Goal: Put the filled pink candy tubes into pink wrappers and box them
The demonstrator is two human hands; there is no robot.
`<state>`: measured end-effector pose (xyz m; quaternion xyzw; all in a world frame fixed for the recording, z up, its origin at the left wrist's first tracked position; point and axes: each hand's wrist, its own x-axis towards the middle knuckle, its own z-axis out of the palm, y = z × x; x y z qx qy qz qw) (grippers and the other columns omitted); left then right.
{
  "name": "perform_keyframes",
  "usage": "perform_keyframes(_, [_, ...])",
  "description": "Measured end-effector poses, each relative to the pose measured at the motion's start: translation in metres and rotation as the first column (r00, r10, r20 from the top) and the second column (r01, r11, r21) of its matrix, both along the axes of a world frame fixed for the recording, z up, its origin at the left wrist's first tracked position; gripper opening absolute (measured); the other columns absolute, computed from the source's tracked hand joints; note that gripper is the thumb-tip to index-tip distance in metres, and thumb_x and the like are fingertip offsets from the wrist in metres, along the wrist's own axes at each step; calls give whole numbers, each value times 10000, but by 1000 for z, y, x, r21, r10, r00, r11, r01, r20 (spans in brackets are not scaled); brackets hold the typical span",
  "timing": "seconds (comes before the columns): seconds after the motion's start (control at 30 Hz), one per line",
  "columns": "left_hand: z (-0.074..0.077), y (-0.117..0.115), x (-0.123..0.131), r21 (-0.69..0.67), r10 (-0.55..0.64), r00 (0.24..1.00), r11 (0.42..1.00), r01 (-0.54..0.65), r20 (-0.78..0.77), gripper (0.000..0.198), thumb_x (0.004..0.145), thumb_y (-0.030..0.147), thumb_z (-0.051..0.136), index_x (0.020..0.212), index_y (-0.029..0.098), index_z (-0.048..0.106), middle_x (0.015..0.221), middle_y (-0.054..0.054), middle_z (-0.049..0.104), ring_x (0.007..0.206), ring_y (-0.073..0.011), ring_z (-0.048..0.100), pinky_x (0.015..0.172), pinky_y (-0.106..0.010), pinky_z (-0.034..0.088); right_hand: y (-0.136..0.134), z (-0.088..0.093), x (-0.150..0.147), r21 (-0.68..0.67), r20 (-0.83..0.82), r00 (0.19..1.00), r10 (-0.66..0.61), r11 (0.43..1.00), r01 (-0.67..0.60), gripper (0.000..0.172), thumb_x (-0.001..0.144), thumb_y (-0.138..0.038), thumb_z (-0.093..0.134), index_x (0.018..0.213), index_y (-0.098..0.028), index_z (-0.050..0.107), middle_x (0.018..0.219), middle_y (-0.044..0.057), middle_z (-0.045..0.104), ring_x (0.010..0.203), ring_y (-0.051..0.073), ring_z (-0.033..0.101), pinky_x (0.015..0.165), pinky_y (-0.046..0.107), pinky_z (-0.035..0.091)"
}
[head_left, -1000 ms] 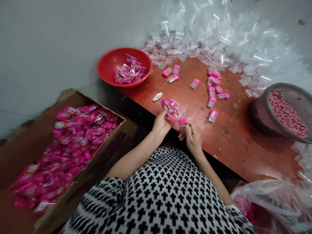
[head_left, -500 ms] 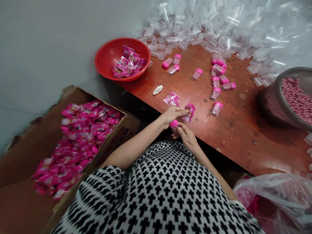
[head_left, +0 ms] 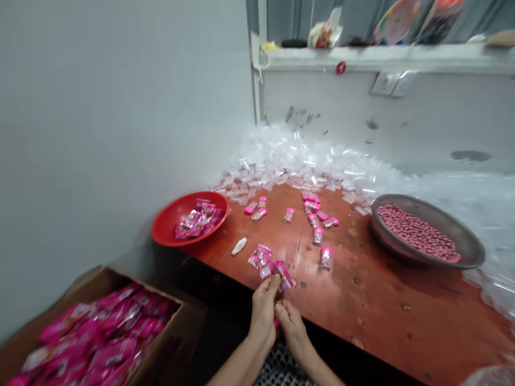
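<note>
On my feed both bare hands are at the near edge of the reddish-brown worktop. I see the left hand pinched almost fully, thumb against fingers, with hold of a flat, bright pink printed plastic packet that pokes out over that edge. I see the right hand right beside it, fingers curled in; a sliver of bright pink shows between the two, mostly hidden, and I cannot tell what the right hand has hold of.

Just beyond the packet I have a second pink and clear printed packet lying flat, and near it, towards the left corner, a small white elongated piece. At that corner a round red plastic bowl holds more pink packets. Farther in lie small clear bottles with pink caps, and a heap of clear plastic containers fills the far edge. Towards the right edge I see a wide grey basin with pink beads. Off the left end, lower down, a brown cardboard box holds glossy pink packs
</note>
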<state>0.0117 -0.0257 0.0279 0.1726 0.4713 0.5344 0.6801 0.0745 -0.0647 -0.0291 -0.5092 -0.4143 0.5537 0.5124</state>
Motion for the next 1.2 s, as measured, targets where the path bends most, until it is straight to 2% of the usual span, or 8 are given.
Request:
perform_keyframes(0.1, [5, 0, 1, 5, 10, 999, 1000, -10, 43, 415, 484, 428, 876, 671, 122, 668, 588, 3, 614, 533, -93, 544, 529, -192, 431, 3, 10, -3, 73, -55, 998, -8, 997, 12, 579, 786, -714, 470, 942, -190, 658, 924, 70, 651, 982, 237, 590, 1005, 385, 407])
perform_keyframes(0.2, [9, 0, 1, -34, 10, 997, 999, -8, 81, 409, 438, 365, 903, 662, 114, 670, 583, 4, 615, 532, -105, 569, 528, -198, 458, -1, 14, -3, -7, -110, 991, -78, 997, 78, 582, 761, -718, 519, 1019, -216, 662, 1070, 88, 651, 1171, 267, 533, 1088, 397, 342])
perform_keyframes(0.27, [12, 1, 1, -67, 30, 992, 998, -22, 120, 364, 464, 292, 901, 689, 110, 679, 612, -17, 642, 549, -134, 605, 526, -216, 484, -6, 12, -4, -98, -136, 983, -120, 989, 107, 576, 731, -723, 557, 1003, -225, 660, 1009, 84, 663, 1130, 265, 568, 1027, 400, 417])
perform_keyframes(0.37, [16, 4, -2, -114, 67, 983, 992, -49, 168, 167, 631, 153, 810, 726, 101, 682, 649, -55, 673, 576, -159, 645, 542, -236, 522, -9, 8, -5, -183, -193, 977, -87, 982, 51, 616, 751, -767, 477, 943, -201, 626, 749, 45, 644, 723, 200, 656, 654, 344, 553])
perform_keyframes(0.47, [22, 8, -9, -98, 59, 981, 994, -41, 185, 34, 777, 75, 661, 753, 94, 675, 710, -82, 698, 604, -157, 666, 586, -256, 558, -6, 13, -3, -234, -361, 931, -60, 972, -28, 677, 686, -828, 477, 836, -174, 559, 554, -27, 538, 448, 104, 532, 402, 210, 444])
perform_keyframes(0.67, [31, 13, -19, -31, 70, 970, 997, -65, 233, 129, 829, 54, 595, 721, 99, 651, 672, -53, 679, 584, -125, 648, 579, -234, 562, -6, 53, 23, -189, -532, 845, -58, 981, -52, 515, 652, -609, 736, 851, -166, 565, 669, -17, 596, 566, 98, 616, 492, 194, 517])
perform_keyframes(0.93, [8, 26, -19, -144, 172, 901, 982, -124, 398, 80, 775, 173, 715, 787, 128, 650, 683, -20, 683, 589, -114, 650, 619, -230, 543, -1, 57, 33, -37, -137, 988, -70, 997, 65, 369, 772, -495, 675, 958, -185, 602, 784, -12, 624, 614, 104, 646, 548, 232, 568])
perform_keyframes(1.2, [1, 31, -23, -163, 151, 882, 983, -85, 446, 170, 747, 224, 752, 741, 116, 621, 670, -19, 676, 606, -111, 646, 642, -231, 534, 13, 35, 20, 108, 185, 971, -153, 985, 135, 325, 860, -443, 574, 1058, -185, 586, 857, 11, 633, 679, 116, 649, 573, 255, 596])
